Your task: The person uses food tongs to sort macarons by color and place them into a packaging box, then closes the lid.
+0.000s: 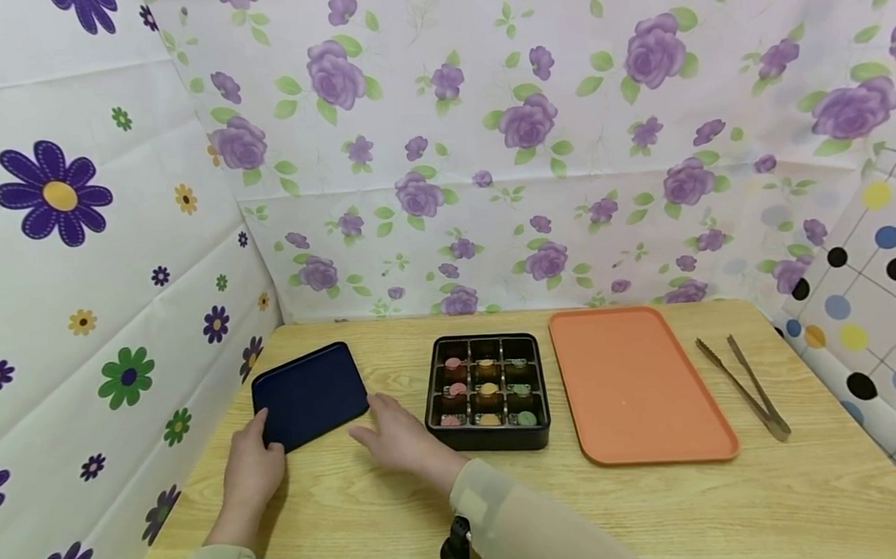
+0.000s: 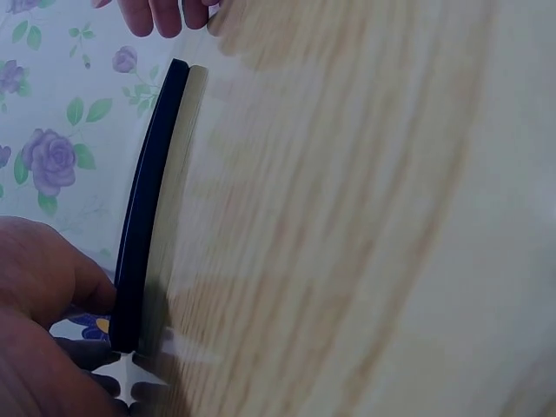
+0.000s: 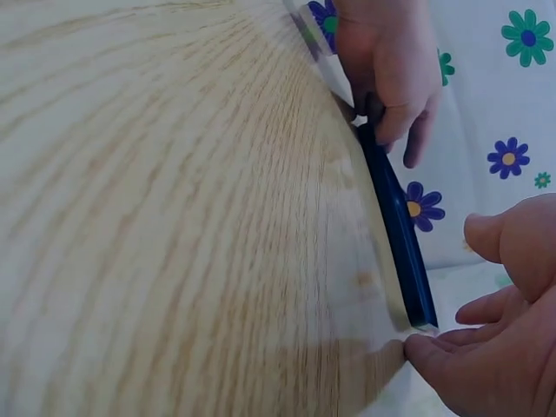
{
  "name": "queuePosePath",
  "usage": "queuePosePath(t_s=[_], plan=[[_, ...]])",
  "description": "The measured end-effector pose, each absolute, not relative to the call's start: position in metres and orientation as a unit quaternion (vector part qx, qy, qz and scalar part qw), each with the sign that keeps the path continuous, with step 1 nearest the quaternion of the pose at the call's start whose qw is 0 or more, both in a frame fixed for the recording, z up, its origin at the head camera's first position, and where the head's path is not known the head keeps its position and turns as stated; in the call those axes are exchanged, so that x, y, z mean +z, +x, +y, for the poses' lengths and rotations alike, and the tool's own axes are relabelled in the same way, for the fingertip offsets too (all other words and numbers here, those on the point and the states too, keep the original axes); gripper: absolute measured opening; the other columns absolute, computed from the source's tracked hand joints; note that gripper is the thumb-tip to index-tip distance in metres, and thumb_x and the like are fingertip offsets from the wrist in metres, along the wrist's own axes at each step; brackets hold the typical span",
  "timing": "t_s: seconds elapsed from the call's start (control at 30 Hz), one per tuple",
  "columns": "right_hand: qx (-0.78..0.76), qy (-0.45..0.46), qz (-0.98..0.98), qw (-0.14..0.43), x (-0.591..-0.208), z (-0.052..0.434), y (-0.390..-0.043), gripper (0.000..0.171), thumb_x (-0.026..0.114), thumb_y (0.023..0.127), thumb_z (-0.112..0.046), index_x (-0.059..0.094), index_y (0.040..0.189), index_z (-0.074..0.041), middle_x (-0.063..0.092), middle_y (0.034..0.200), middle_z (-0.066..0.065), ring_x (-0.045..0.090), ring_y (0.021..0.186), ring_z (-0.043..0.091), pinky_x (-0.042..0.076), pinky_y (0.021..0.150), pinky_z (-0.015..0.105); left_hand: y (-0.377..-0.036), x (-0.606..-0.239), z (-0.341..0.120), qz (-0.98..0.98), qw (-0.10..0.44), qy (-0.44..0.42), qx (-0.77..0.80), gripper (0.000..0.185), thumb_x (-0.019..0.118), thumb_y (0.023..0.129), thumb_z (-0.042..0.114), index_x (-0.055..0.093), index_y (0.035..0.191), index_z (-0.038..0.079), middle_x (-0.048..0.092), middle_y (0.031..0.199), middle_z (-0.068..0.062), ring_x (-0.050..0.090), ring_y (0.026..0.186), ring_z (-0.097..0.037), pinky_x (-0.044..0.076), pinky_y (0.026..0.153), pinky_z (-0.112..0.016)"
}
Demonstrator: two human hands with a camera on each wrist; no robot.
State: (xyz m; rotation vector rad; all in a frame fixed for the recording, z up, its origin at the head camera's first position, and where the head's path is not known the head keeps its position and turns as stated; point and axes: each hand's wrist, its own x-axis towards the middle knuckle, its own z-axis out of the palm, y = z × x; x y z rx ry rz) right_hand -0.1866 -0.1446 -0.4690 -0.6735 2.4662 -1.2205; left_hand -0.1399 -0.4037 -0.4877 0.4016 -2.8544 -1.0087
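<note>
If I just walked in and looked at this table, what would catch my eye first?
Probably the two hands at the dark blue lid lying flat at the table's left: the left hand grips its near corner, and the right hand touches its right edge. Next to it sits an open black box of nine compartments with pink, yellow and green sweets, then an orange tray and metal tongs further right.

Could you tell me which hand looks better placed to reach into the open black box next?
Probably the right hand: it lies beside the black box, while the left hand grips the dark blue lid.
</note>
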Motion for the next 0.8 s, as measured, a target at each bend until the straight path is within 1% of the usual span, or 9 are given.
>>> queuePosePath(t_s=[0.2, 0.3, 0.37, 0.47, 0.53, 0.6, 0.67, 0.73, 0.8], plan=[[-0.443, -0.227, 0.853, 0.159, -0.472, -0.145, -0.189, 0.070, 0.056, 0.118, -0.042, 0.035, 0.173, -0.006, 0.034, 0.177, 0.014, 0.036, 0.161, 0.035, 0.037, 0.127, 0.055, -0.137, -0.485, -0.397, -0.935, 0.050, 0.130, -0.327, 0.070, 0.045, 0.102, -0.006, 0.023, 0.168, -0.015, 0.025, 0.167, -0.046, 0.019, 0.156, -0.065, 0.024, 0.126, -0.074], [-0.453, -0.229, 0.846, 0.161, -0.474, -0.144, -0.190, 0.069, 0.056, 0.118, -0.041, 0.035, 0.173, -0.005, 0.034, 0.177, 0.014, 0.035, 0.162, 0.035, 0.036, 0.128, 0.055, -0.136, -0.485, -0.396, -0.933, 0.048, 0.131, -0.331, 0.072, 0.045, 0.102, -0.006, 0.021, 0.169, -0.014, 0.024, 0.166, -0.048, 0.019, 0.155, -0.065, 0.024, 0.126, -0.074], [-0.459, -0.227, 0.844, 0.163, -0.475, -0.143, -0.191, 0.069, 0.056, 0.118, -0.041, 0.035, 0.173, -0.005, 0.034, 0.177, 0.015, 0.032, 0.163, 0.035, 0.034, 0.129, 0.055, -0.136, -0.485, -0.396, -0.932, 0.043, 0.133, -0.335, 0.074, 0.044, 0.102, -0.005, 0.017, 0.170, -0.013, 0.021, 0.166, -0.049, 0.018, 0.155, -0.065, 0.024, 0.125, -0.075], [-0.463, -0.225, 0.842, 0.161, -0.476, -0.142, -0.192, 0.068, 0.058, 0.117, -0.040, 0.037, 0.172, -0.003, 0.036, 0.176, 0.017, 0.028, 0.165, 0.036, 0.031, 0.130, 0.057, -0.137, -0.485, -0.396, -0.928, 0.034, 0.138, -0.344, 0.078, 0.044, 0.102, -0.003, 0.012, 0.172, -0.011, 0.017, 0.168, -0.049, 0.013, 0.157, -0.065, 0.021, 0.126, -0.076], [-0.465, -0.221, 0.841, 0.165, -0.476, -0.141, -0.192, 0.068, 0.058, 0.117, -0.040, 0.038, 0.172, -0.004, 0.038, 0.175, 0.017, 0.024, 0.166, 0.036, 0.029, 0.131, 0.058, -0.138, -0.486, -0.395, -0.926, 0.031, 0.141, -0.348, 0.079, 0.044, 0.101, -0.003, 0.011, 0.173, -0.009, 0.014, 0.170, -0.047, 0.007, 0.159, -0.065, 0.018, 0.126, -0.076], [-0.467, -0.219, 0.840, 0.168, -0.476, -0.140, -0.192, 0.067, 0.058, 0.117, -0.039, 0.038, 0.172, -0.005, 0.039, 0.175, 0.016, 0.022, 0.167, 0.036, 0.028, 0.131, 0.059, -0.138, -0.486, -0.394, -0.925, 0.032, 0.142, -0.352, 0.080, 0.043, 0.100, -0.003, 0.011, 0.173, -0.008, 0.015, 0.171, -0.045, 0.005, 0.160, -0.064, 0.017, 0.127, -0.076], [-0.469, -0.216, 0.839, 0.169, -0.476, -0.140, -0.192, 0.066, 0.057, 0.118, -0.039, 0.038, 0.172, -0.005, 0.039, 0.175, 0.016, 0.021, 0.167, 0.036, 0.028, 0.131, 0.059, -0.138, -0.487, -0.393, -0.924, 0.036, 0.141, -0.354, 0.080, 0.044, 0.100, -0.004, 0.012, 0.173, -0.008, 0.015, 0.171, -0.045, 0.007, 0.160, -0.064, 0.018, 0.126, -0.076], [-0.472, -0.215, 0.839, 0.164, -0.476, -0.141, -0.192, 0.066, 0.058, 0.118, -0.038, 0.040, 0.171, -0.004, 0.040, 0.174, 0.018, 0.024, 0.166, 0.037, 0.030, 0.130, 0.059, -0.137, -0.488, -0.393, -0.923, 0.039, 0.140, -0.356, 0.080, 0.044, 0.100, -0.004, 0.012, 0.173, -0.008, 0.015, 0.171, -0.046, 0.011, 0.159, -0.063, 0.021, 0.126, -0.075], [-0.472, -0.217, 0.840, 0.159, -0.476, -0.141, -0.192, 0.065, 0.057, 0.118, -0.036, 0.040, 0.170, -0.002, 0.040, 0.173, 0.021, 0.027, 0.165, 0.038, 0.031, 0.130, 0.059, -0.136, -0.489, -0.393, -0.922, 0.039, 0.139, -0.359, 0.080, 0.044, 0.100, -0.004, 0.013, 0.173, -0.008, 0.014, 0.171, -0.046, 0.012, 0.159, -0.063, 0.021, 0.127, -0.075]])
